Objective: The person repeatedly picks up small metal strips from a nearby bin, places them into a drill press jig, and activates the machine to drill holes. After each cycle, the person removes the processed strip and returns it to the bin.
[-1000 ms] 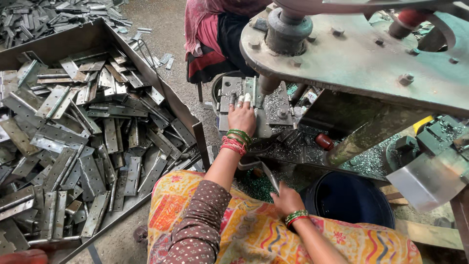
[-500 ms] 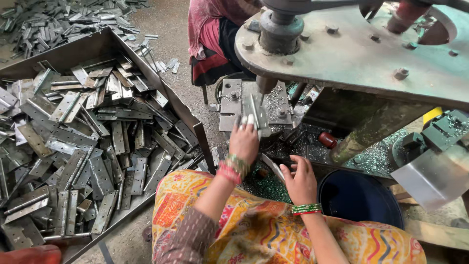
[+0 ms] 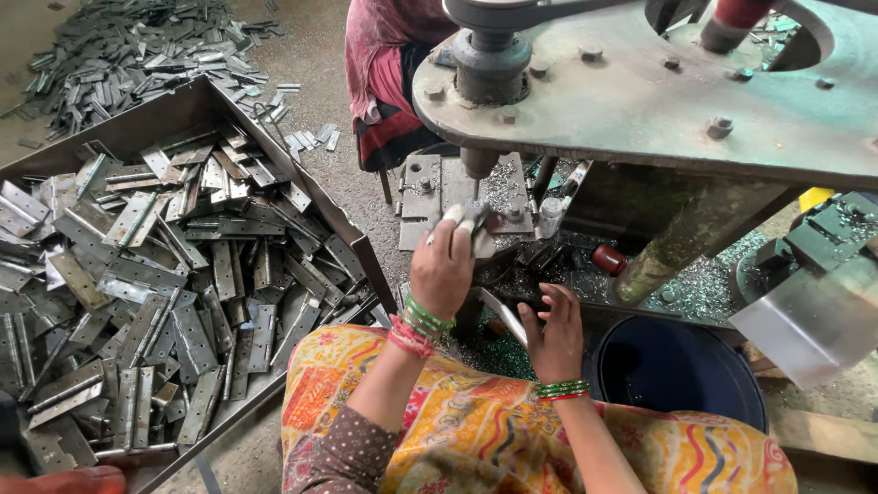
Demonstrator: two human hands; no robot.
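My left hand (image 3: 444,265) grips a grey metal hinge plate (image 3: 479,229) and holds it against the die block (image 3: 430,192) under the punch (image 3: 477,161) of a green press machine (image 3: 658,101). My right hand (image 3: 554,329) holds a second metal plate (image 3: 505,316), tilted, just below and to the right of the left hand. Both wrists wear green and red bangles. My lap is covered with orange patterned cloth (image 3: 476,430).
A large metal tray (image 3: 352,242) heaped with hinge plates (image 3: 155,284) fills the left. More plates lie on the floor at the top left (image 3: 137,55). A dark blue bucket (image 3: 681,370) stands at the right. Another person in pink (image 3: 389,64) sits behind the press.
My left hand drew back from the die, then went forward again with a plate. My right hand rose from my lap, holding a plate, toward the press.
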